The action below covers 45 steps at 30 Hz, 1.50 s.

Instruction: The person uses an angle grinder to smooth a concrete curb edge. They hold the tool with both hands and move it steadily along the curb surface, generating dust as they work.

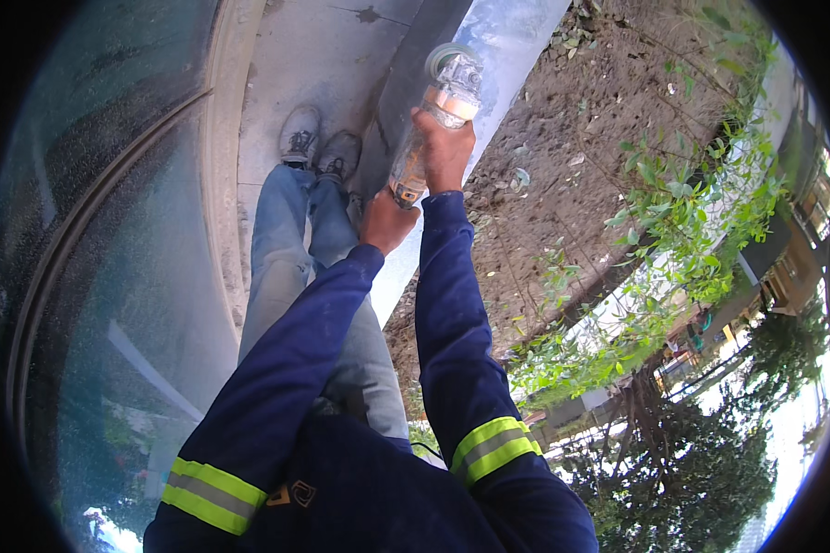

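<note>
Both my hands are closed around a dusty angle grinder (409,175) with an orange and grey body. My right hand (446,152) wraps it just behind the metal head, while my left hand (389,221) grips the rear end of the body. A round disc (449,57) at the grinder's far end lies over the pale top of a low wall (507,46). Whether the disc touches that surface or spins, I cannot tell. Dark blue sleeves with yellow-green reflective bands cover my forearms.
My shoes (301,136) stand on a concrete walkway (277,83) left of the wall. Further left is a large glass pane (129,249) with a dark frame. Right of the wall lies bare soil (563,166) with leafy green plants (673,212).
</note>
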Each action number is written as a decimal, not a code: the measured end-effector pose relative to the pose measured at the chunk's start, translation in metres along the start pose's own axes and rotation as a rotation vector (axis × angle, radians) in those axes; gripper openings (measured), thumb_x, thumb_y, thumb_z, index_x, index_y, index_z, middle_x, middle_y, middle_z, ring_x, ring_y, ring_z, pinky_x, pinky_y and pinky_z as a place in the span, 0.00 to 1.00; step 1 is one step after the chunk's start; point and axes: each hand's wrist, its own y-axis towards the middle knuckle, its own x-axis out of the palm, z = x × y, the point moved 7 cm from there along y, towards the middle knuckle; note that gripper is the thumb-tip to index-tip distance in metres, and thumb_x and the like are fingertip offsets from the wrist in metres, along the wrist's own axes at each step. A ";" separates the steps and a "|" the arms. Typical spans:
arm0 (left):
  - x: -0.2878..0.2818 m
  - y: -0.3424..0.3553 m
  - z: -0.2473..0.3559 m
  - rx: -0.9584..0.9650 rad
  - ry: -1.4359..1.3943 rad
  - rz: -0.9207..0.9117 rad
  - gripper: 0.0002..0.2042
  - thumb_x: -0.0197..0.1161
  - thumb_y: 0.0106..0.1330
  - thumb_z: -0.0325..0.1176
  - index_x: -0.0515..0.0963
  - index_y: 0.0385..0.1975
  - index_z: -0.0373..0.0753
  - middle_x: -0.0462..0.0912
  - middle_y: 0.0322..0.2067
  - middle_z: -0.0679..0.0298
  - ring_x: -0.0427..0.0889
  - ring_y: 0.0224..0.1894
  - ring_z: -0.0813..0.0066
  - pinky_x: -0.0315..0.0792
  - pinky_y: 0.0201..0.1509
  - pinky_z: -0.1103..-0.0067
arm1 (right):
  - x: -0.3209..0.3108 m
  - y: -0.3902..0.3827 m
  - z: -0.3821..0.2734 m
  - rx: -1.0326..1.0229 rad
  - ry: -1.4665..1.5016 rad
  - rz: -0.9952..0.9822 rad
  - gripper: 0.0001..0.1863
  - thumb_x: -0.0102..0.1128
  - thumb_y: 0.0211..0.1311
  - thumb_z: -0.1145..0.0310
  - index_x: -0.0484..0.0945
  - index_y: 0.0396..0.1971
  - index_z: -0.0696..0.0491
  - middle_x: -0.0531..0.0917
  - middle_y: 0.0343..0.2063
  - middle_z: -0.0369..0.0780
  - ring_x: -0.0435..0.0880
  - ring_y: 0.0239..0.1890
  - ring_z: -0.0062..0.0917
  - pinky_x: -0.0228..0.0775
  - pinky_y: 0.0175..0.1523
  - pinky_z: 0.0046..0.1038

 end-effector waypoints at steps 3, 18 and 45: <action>-0.003 -0.005 0.005 0.037 -0.032 0.029 0.12 0.63 0.61 0.26 0.81 0.43 0.26 0.87 0.35 0.40 0.86 0.47 0.40 0.78 0.47 0.62 | 0.001 -0.004 -0.002 -0.022 -0.002 -0.020 0.27 0.78 0.50 0.64 0.80 0.47 0.63 0.87 0.38 0.43 0.86 0.37 0.27 0.78 0.46 0.31; -0.005 -0.008 0.002 0.011 -0.004 0.015 0.15 0.65 0.59 0.26 0.80 0.45 0.27 0.87 0.37 0.40 0.86 0.49 0.41 0.79 0.48 0.61 | 0.005 -0.010 -0.011 -0.014 0.036 -0.039 0.27 0.78 0.50 0.65 0.80 0.48 0.64 0.87 0.40 0.44 0.86 0.39 0.28 0.78 0.47 0.32; 0.001 0.009 0.009 0.048 0.013 0.004 0.15 0.67 0.58 0.28 0.81 0.43 0.27 0.87 0.37 0.40 0.87 0.48 0.42 0.80 0.48 0.61 | -0.005 0.004 -0.015 -0.008 0.102 0.004 0.28 0.77 0.50 0.64 0.80 0.49 0.64 0.87 0.40 0.43 0.85 0.39 0.28 0.77 0.48 0.32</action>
